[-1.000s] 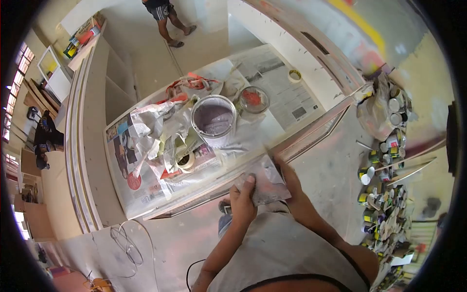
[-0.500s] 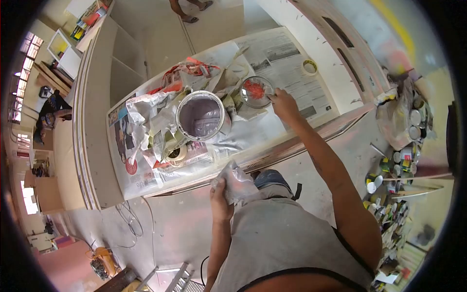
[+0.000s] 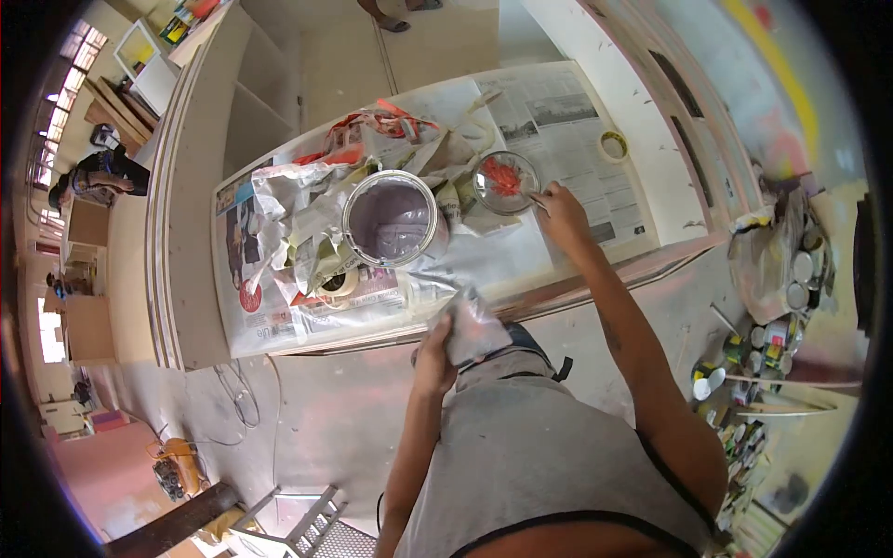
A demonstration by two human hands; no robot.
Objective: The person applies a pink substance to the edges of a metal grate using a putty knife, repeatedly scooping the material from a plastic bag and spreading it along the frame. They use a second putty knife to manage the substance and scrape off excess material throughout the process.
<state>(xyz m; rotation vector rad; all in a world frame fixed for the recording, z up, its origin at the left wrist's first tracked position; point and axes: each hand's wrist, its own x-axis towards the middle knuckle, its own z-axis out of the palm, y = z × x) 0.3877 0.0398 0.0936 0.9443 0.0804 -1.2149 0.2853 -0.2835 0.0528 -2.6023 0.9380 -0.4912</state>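
Observation:
My left hand [image 3: 435,358] is closed round the edge of a flat, greyish sheet [image 3: 473,327] smeared with something pale, held in front of my body. My right hand [image 3: 565,216] reaches out over the newspaper-covered panel, fingers closed on a small thin tool [image 3: 538,198] whose tip lies at a round lid [image 3: 507,205]. The tool's exact kind is too small to make out. Red paste [image 3: 502,177] lies in the lid. Left of the lid stands an uncovered can [image 3: 439,219] with greyish-purple residue inside.
Crumpled masking paper [image 3: 279,195] and red strips lie around the can. Tape rolls sit on the newspaper [image 3: 563,112], one yellow [image 3: 613,146]. Tall white cabinet sides [image 3: 191,214] flank the panel. Paint cans [image 3: 777,344] crowd the floor at right. A metal step [image 3: 298,521] stands below. Other people are at the back.
The view has shifted slightly, so the panel sits a little further right. My left hand has raised the grey sheet closer to the panel. My right hand stays at the lid.

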